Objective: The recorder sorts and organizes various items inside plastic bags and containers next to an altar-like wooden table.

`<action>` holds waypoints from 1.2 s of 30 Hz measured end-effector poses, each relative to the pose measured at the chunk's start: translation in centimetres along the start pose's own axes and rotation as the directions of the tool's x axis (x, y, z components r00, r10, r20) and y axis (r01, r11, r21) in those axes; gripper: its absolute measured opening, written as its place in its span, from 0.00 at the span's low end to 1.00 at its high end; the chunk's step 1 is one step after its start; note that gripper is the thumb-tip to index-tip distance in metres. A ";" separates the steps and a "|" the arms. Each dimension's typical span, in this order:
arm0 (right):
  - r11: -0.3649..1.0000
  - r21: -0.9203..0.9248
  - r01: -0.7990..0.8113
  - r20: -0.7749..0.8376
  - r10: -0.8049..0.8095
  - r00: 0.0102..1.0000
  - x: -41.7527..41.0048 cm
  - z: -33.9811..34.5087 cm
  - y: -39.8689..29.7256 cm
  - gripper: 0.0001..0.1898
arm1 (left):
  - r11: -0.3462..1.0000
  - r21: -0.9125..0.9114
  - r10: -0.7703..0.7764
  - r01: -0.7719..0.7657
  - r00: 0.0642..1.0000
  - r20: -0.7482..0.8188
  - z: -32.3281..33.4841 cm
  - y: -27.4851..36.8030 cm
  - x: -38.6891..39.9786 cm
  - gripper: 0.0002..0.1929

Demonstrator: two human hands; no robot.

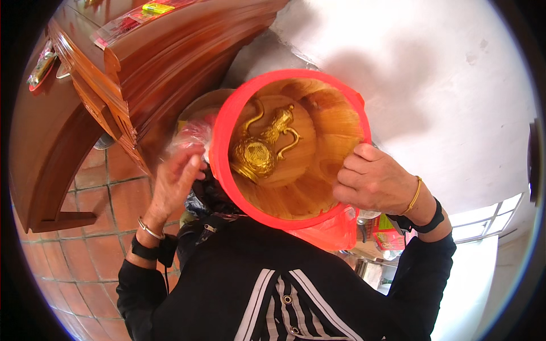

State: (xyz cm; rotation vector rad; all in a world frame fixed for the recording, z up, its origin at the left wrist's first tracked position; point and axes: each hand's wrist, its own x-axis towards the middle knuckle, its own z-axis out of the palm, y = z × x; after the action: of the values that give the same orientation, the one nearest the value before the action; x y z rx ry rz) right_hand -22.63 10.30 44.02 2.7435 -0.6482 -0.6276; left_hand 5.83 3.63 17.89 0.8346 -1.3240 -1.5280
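A round wooden bucket (337,157) tilts its mouth towards me, its rim covered in red plastic. A gold-coloured ornate ewer (258,155) with a curved spout and handle lies inside it, against the left wall and bottom. My right hand (369,181) grips the bucket's right rim, fingers over the edge and knuckles towards me. To the left of the bucket is my left hand (179,179), thumb and fingers loosely apart, with nothing seen in it. A clear and pink plastic bag (194,134) sits just beyond it. Red plastic (328,232) hangs below the bucket's rim.
A carved, polished wooden table (170,55) stands at the upper left, with packaged items (140,21) on top. A pale wall (448,106) rises on the right. Reddish floor tiles (81,255) spread at the left. Boxes and other goods (390,238) sit below my right wrist.
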 end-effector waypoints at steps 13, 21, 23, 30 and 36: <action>0.978 -0.191 0.081 -0.047 -0.091 0.995 2.0 -1.2 1.7 0.06 | 0.932 -0.358 0.125 -0.049 0.973 0.193 1.9 -0.3 -0.8 0.54; 0.995 -0.102 0.019 -0.068 -0.026 0.997 0.8 -0.8 3.0 0.05 | 0.913 -0.406 0.046 0.043 0.977 0.208 2.1 1.8 0.5 0.55; 0.992 -0.122 0.016 -0.055 -0.023 0.998 0.7 -0.9 3.0 0.05 | 0.923 -0.385 0.070 -0.006 0.986 0.153 2.4 1.3 0.7 0.56; 0.963 -0.254 0.095 0.001 -0.098 0.995 1.7 -2.6 2.9 0.04 | 0.922 -0.388 0.080 -0.020 0.987 0.139 2.8 -4.2 1.1 0.54; 0.941 -0.301 0.153 0.095 -0.130 0.987 2.8 -4.7 2.9 0.04 | 0.913 -0.407 0.078 -0.009 0.985 0.152 3.3 -5.1 1.7 0.51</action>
State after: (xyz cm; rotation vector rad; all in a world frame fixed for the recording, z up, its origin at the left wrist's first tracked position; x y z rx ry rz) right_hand -19.25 7.11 48.15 2.4983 -0.3345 -0.7921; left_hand 1.18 3.16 13.67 0.4181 -1.0732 -1.7846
